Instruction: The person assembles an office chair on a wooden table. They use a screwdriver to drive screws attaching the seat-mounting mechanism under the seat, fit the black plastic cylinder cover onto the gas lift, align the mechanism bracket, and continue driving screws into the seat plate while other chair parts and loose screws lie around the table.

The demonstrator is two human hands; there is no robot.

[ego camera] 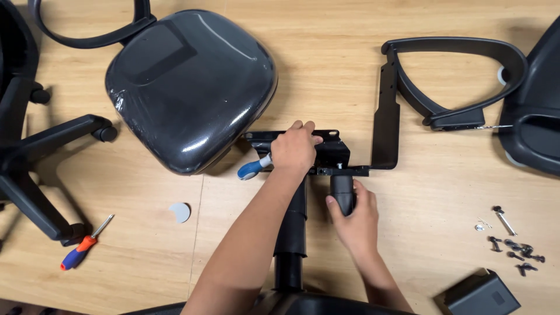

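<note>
My left hand rests on a black metal seat mechanism plate and holds a blue-and-white handled screwdriver, whose handle sticks out to the left. My right hand is closed around a black knob under the plate's front edge. A black gas-lift column runs from the plate down toward me, passing under my left forearm. The plastic-wrapped black seat cushion lies just left of the plate.
A black armrest with its flat bracket lies to the right. Several screws and a hex key sit at the right, near a small black box. A second screwdriver, a grey disc and the wheeled chair base are at the left.
</note>
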